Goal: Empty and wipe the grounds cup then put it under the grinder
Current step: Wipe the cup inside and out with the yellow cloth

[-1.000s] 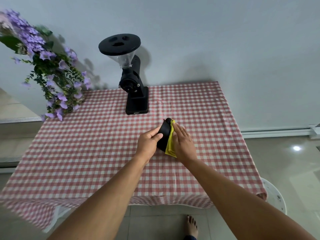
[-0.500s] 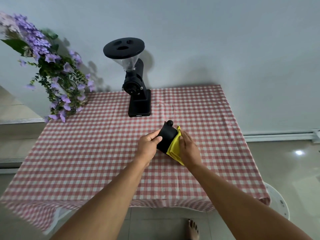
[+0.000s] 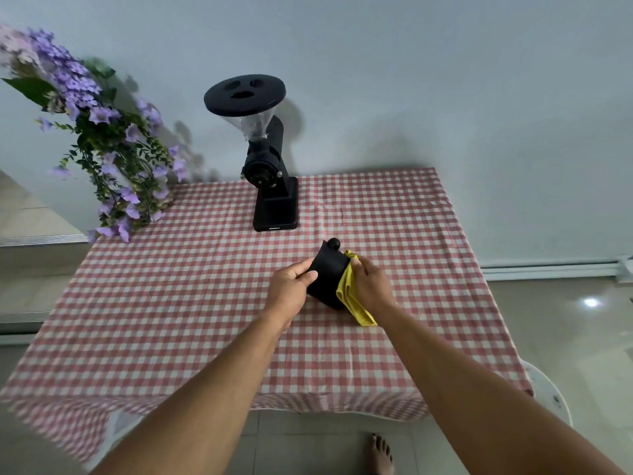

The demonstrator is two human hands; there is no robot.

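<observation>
the left hand (image 3: 291,286) curls around the black grounds cup (image 3: 327,274), thumb on its side, tilted above the checked tablecloth (image 3: 191,303). at the cup's 3 o'clock the right hand (image 3: 371,284) presses a yellow cloth (image 3: 351,296) against it. the grinder (image 3: 265,162) stands at 11 o'clock, apart.

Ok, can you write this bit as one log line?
step: wiping | left hand: holds grounds cup | right hand: yellow cloth on cup | grinder: apart

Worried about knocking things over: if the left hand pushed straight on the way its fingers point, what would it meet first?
The left hand points right, straight into the cup it already grips. Beyond that lie the cloth and the right hand. The grinder stands off that line, farther back, though depth is unclear.
</observation>
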